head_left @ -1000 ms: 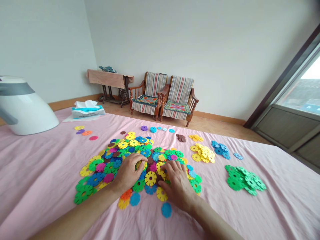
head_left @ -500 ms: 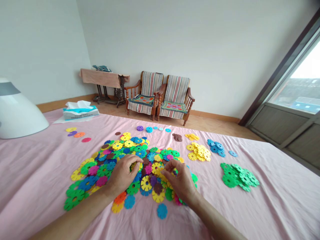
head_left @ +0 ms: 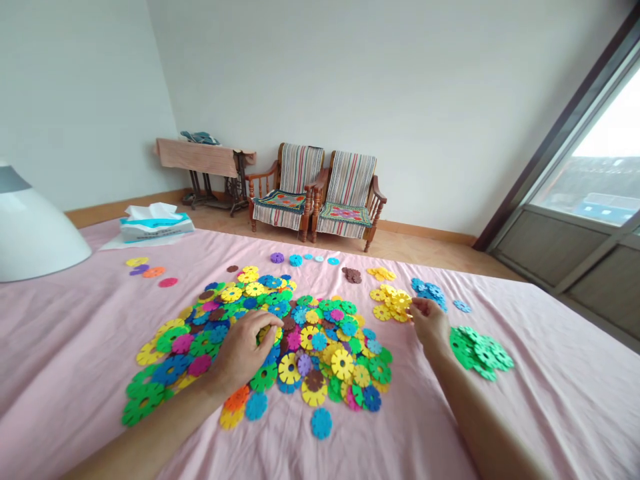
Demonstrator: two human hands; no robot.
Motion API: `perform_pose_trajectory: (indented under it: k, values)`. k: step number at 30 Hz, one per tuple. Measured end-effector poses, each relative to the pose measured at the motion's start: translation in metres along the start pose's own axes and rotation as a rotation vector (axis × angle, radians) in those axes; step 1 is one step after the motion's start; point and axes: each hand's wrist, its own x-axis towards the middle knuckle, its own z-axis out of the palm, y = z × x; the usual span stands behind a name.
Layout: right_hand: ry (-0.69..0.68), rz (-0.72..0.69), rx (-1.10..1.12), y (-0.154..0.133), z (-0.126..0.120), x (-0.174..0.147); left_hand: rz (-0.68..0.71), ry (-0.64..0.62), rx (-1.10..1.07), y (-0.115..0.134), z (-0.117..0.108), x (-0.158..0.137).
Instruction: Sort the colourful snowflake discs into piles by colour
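On a pink tablecloth (head_left: 280, 457), the left hand (head_left: 245, 350) curls over mixed notched discs (head_left: 304, 365), its hold indeterminable. The right hand (head_left: 431, 327), fingertips pinched at the yellow pile (head_left: 394, 303), contents unclear, partly masks the blue pile (head_left: 426, 291); a tissue box (head_left: 157, 231) stands near a white jug (head_left: 37, 237).

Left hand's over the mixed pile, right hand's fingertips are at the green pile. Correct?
One fix: the head view shows the right hand with its fingertips at the yellow pile, not the green pile. The left hand is over the mixed pile.
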Motion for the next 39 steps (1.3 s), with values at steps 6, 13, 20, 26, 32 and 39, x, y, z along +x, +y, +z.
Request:
perform_pose_trajectory:
  k: [6,13,20,26,32,39]
  values:
    - [-0.092,-0.111,-0.018,-0.021,0.004,-0.015,0.002,0.001,0.002,-0.001,0.001,0.000]
    - [-0.520,-0.483,0.050,-0.054,0.022,-0.059,0.006,0.002,-0.005,0.000,0.001,0.000]
    - [-0.667,-0.744,-0.053,-0.066,0.016,-0.076,0.000,0.012,-0.016,0.002,-0.001,-0.001]
    - [-0.782,-0.738,0.049,-0.085,0.008,-0.084,-0.001,-0.004,-0.012,0.001,0.000,-0.001]
    - [-0.925,-0.598,0.137,-0.099,-0.002,-0.086,0.000,-0.007,-0.009,-0.001,0.001,-0.001]
    - [-0.494,-0.536,-0.060,-0.066,0.033,-0.059,0.008,0.002,-0.018,0.001,0.000,0.000]
